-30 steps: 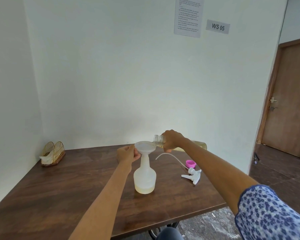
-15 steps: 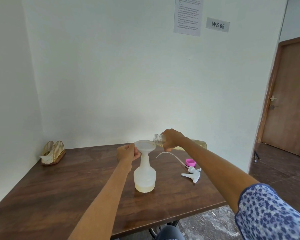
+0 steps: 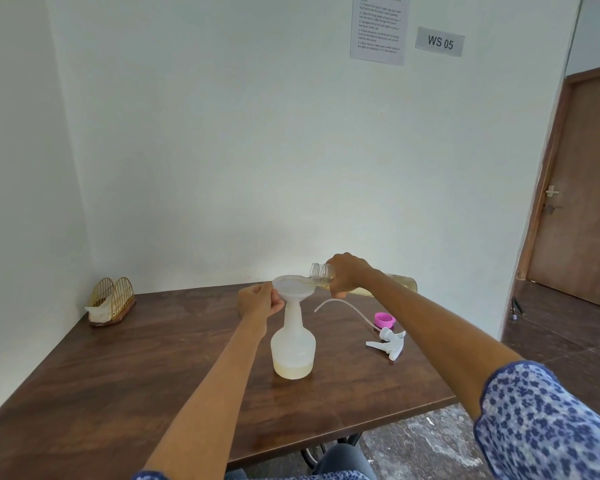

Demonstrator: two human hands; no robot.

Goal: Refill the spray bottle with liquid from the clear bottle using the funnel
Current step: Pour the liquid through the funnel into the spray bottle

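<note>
A white translucent spray bottle (image 3: 293, 348) stands on the brown table (image 3: 153, 375), with a shallow layer of pale yellow liquid at its bottom. A white funnel (image 3: 293, 288) sits in its neck. My left hand (image 3: 257, 301) grips the funnel's left rim. My right hand (image 3: 349, 273) holds the clear bottle (image 3: 321, 272) tipped almost level, its open mouth over the funnel's right edge. Yellowish liquid shows in the bottle's far end (image 3: 400, 284) behind my forearm.
The white trigger sprayer head (image 3: 388, 342) with its curved dip tube lies on the table to the right, beside a pink cap (image 3: 384, 320). A gold wire napkin holder (image 3: 111, 301) stands at the back left corner. A brown door (image 3: 582, 188) is at right.
The clear bottle's mouth has stayed over the funnel and both hands hold their places. The view has shifted slightly upward.
</note>
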